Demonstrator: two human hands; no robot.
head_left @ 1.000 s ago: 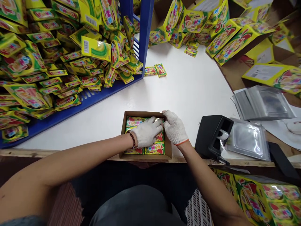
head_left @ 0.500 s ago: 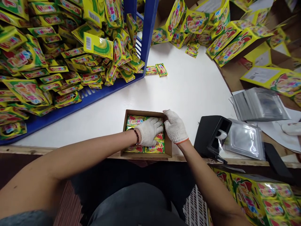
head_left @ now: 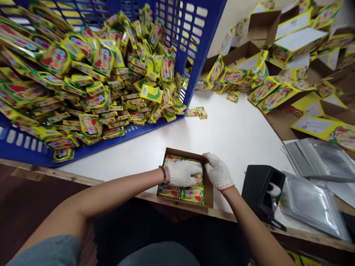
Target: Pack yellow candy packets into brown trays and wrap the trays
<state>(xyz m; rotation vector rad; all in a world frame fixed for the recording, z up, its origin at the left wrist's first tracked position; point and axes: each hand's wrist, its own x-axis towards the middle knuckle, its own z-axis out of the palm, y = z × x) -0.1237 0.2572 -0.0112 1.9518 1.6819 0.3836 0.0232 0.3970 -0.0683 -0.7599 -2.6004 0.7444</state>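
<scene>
White bench (head_left: 233, 129) carries, near its edge, an open brown carton (head_left: 209, 192) already lined with fruit-printed packets (head_left: 192, 195). Gloved left hand (head_left: 183, 173) spreads loosely over them; right hand (head_left: 219, 171) half-curls against the carton's right wall, grip unclear. Beyond, a blue basket (head_left: 204, 55) holds many unpacked ones.

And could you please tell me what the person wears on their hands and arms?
The left hand and right hand wear off-white knitted gloves; the right one has an orange edge. A dark beaded bracelet circles the left wrist, and a grey sleeve covers the left upper arm.
</scene>
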